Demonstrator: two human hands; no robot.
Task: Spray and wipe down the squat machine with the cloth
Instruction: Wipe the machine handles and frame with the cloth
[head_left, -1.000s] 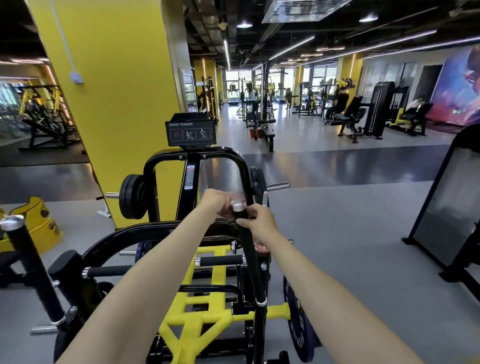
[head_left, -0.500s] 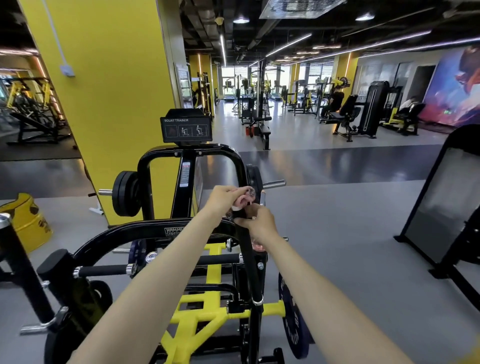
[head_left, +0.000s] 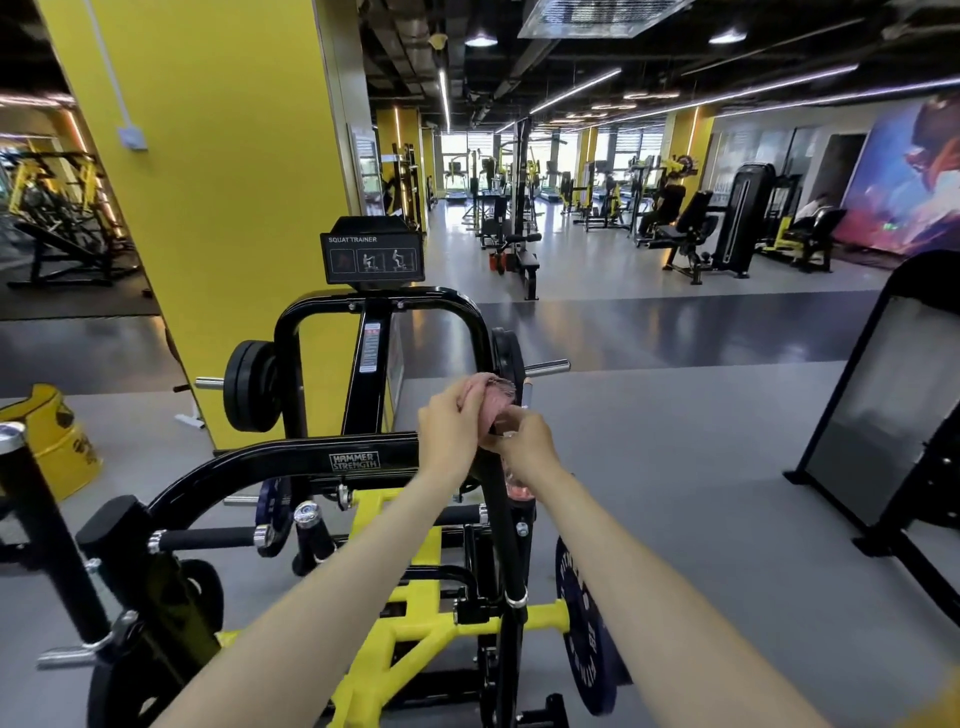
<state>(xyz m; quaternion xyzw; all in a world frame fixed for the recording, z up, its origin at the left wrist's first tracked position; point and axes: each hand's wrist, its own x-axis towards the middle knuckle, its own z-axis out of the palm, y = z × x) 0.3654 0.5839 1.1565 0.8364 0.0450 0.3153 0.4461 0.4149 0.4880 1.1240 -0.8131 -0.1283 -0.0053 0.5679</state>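
The squat machine (head_left: 358, 460) is black and yellow, with a "SQUAT TRAINER" sign on top. Its black upright handle bar (head_left: 506, 540) rises in the middle of the view. My left hand (head_left: 448, 434) grips a pink cloth (head_left: 485, 397) bunched over the top end of that bar, so the bar's cap is hidden. My right hand (head_left: 527, 449) sits just right of the bar, with its fingers curled round a small clear spray bottle (head_left: 519, 488) whose pinkish bottom shows below the wrist.
Weight plates hang on the machine at the left (head_left: 249, 387) and low right (head_left: 584, 623). A yellow pillar (head_left: 218, 208) stands behind it, a yellow drum (head_left: 57, 441) at the left, a black framed panel (head_left: 893, 410) at the right. Grey floor and more gym machines lie beyond.
My left hand has brought the cloth up and over the bar's top, covering the chrome cap that showed a second ago. The right hand stays beside the bar.
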